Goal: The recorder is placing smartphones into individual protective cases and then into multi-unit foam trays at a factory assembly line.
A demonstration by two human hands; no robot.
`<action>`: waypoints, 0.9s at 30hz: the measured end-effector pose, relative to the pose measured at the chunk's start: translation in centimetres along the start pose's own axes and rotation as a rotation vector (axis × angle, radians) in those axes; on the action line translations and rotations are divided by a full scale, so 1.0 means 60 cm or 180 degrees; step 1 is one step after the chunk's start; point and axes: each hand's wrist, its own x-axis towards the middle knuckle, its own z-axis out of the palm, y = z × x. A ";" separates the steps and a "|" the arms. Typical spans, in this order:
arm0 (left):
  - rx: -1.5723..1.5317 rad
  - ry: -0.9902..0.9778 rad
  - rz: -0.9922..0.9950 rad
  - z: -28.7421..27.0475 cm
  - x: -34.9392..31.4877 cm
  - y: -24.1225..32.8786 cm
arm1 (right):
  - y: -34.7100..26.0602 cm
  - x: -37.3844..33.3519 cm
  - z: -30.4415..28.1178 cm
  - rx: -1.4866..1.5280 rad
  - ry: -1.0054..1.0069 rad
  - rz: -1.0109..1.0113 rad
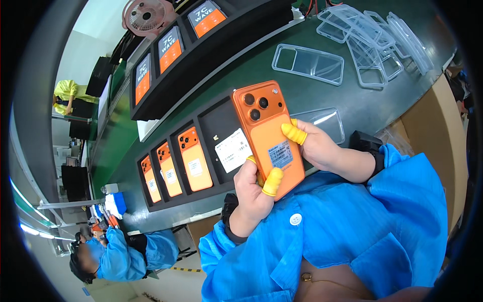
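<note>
Both hands hold an orange smartphone (271,128), its back with three large camera lenses turned up and a printed label stuck on the lower part. My left hand (254,194) grips its lower left edge; my right hand (319,146) grips its right edge. Yellow finger cots cover the thumbs and some fingertips. Just left of the phone lies a black foam tray (168,199), with three more orange phones (193,161) in its slots. A white label sheet (234,151) shows in the slot nearest my left hand. Behind my right hand a clear phone case (327,123) is partly hidden.
Another clear case (308,63) lies on the green table (241,70), and several more are piled (372,43) at the far right. A second black tray (211,53) holds boxed-looking phones at the back. A cardboard box (427,121) stands right. A co-worker in blue (131,254) sits at left.
</note>
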 end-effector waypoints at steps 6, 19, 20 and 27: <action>0.0290 0.0013 0.0163 0.001 -0.002 -0.006 | -0.004 -0.006 -0.002 -0.0152 -0.0111 -0.0145; 0.1228 -0.0548 0.0963 0.005 0.015 0.009 | -0.019 -0.008 -0.003 0.0714 0.0027 0.0793; 0.1399 -0.0633 0.1088 0.006 0.016 0.009 | -0.021 -0.008 -0.005 0.0749 -0.0009 0.0803; 0.1549 -0.0714 0.0952 0.008 0.015 0.015 | -0.029 -0.008 -0.001 0.0716 0.0151 0.0923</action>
